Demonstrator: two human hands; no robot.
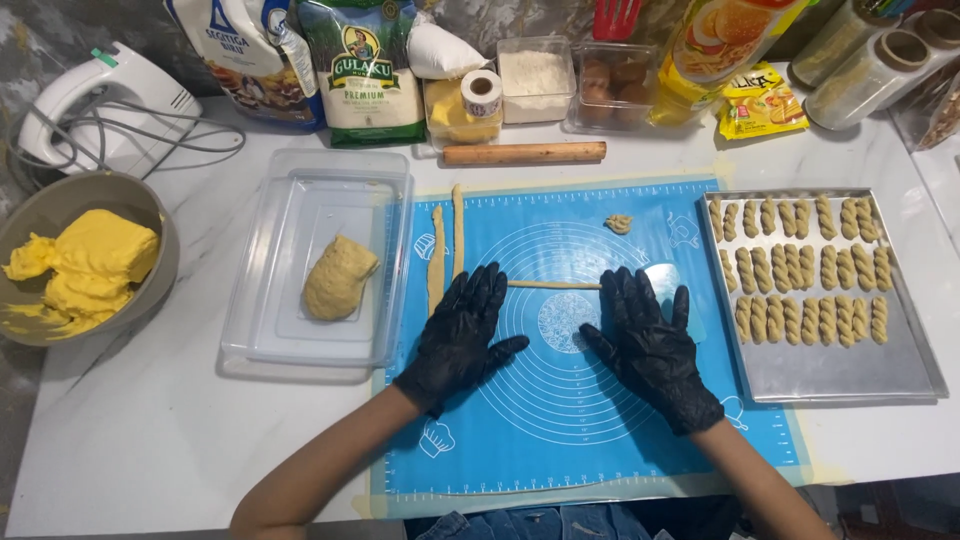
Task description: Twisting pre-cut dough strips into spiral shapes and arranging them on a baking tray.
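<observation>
Thin dough rope (553, 285) on blue silicone mat (560, 420), mid-surface, lying btwn both gloved hands. Left hand (462, 335) flat, fingers spread wide, tips over rope's left end; right hand (648, 345) likewise flat and spread on right end, holding nothing. Two longer dough strips (447, 245) upright w/ mat's left edge. Clear plastic tub (300, 340) left of mat: one dough lump (338, 278). Grey bowl (165, 255) far left: yellow butter chunks (85, 265). Metal tray (840, 375) right: three rows of twisted dough sticks (800, 270).
</observation>
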